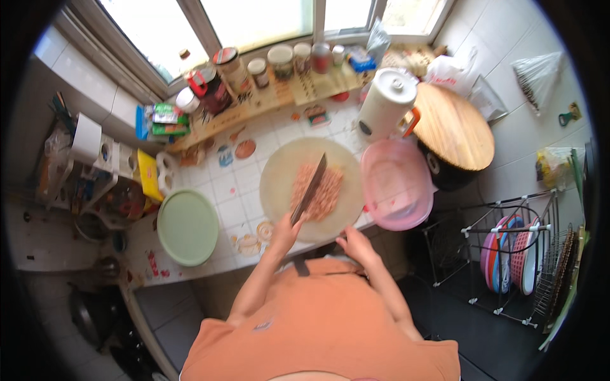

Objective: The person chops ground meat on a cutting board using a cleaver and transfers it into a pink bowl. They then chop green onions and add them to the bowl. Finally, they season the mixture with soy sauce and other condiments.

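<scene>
Minced meat (329,193) lies in a flat patch on a round, pale chopping board (276,178) on the tiled counter. My left hand (286,233) is closed around the handle end of a kitchen knife (310,188), whose blade extends away from me over the meat. At the board's near right edge is my right hand (353,243), with its fingertips at the rim; whether it grips the rim cannot be told.
A pink plastic basin (398,185) adjoins the board on the right, with a white jug (388,102) and a round wooden lid (452,126) behind. A green round lid (188,227) lies left. Jars line a wooden shelf (267,102) by the window. A wire rack (498,228) holds plastic baskets.
</scene>
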A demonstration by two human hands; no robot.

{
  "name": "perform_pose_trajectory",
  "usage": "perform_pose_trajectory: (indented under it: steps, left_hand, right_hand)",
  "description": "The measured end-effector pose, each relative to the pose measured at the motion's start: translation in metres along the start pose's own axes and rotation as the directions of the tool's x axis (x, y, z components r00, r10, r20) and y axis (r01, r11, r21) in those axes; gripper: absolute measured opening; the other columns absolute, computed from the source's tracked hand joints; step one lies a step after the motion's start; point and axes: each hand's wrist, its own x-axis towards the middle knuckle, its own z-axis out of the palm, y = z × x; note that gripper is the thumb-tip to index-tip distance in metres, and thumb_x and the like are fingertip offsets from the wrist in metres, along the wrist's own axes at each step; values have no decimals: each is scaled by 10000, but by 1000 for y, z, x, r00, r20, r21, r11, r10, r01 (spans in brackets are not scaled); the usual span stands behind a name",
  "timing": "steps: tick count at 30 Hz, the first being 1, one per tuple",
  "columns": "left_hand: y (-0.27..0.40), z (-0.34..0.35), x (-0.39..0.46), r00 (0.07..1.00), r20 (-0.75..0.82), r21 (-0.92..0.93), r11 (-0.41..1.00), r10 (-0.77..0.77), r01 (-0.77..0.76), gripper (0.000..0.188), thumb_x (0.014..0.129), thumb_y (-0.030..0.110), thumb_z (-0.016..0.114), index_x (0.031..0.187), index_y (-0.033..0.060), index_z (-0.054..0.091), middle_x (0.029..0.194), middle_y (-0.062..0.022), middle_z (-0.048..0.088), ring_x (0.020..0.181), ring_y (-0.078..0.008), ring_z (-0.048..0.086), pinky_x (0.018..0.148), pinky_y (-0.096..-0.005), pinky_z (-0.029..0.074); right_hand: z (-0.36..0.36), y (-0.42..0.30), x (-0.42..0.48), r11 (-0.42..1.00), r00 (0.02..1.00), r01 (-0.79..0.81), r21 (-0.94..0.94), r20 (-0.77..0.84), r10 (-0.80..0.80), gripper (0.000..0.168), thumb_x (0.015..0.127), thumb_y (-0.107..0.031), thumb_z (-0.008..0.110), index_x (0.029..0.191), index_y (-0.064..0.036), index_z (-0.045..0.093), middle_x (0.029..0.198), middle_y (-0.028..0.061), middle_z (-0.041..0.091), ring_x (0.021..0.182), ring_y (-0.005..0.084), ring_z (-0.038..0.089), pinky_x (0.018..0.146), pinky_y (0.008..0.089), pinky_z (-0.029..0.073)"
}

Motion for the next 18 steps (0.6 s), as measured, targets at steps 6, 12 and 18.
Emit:
perform_pose_trajectory:
  steps: [6,12,18]
  left_hand:
    - [-12,14,-20,999,28,74,996,-42,40,244,921,208,647,1005,10,531,715,-207,585,645,-346,579,593,-408,450]
    - [53,3,-24,987,62,67,987,-151,146,238,923,196,626,1039,16,523,836,-260,659,830,-449,650,662,-477,489]
    - [10,40,-30,974,127,203,966,-190,162,275,921,201,613,1086,3,516,906,-305,640,898,-488,613,728,-482,490]
  right_hand:
    - [-33,39,-47,131,810,-314,940,194,553,510,987,-358,565,1320,5,434,1244,179,574,880,219,657,759,353,559]
    - [-47,88,-63,-70,664,-49,996,85,743,505,991,-442,529,1272,-32,438,1262,173,535,1000,227,587,794,414,553]
    - [-41,102,-44,-14,675,108,994,-63,735,327,1005,-412,505,1026,-87,469,1036,75,531,925,218,603,741,419,565]
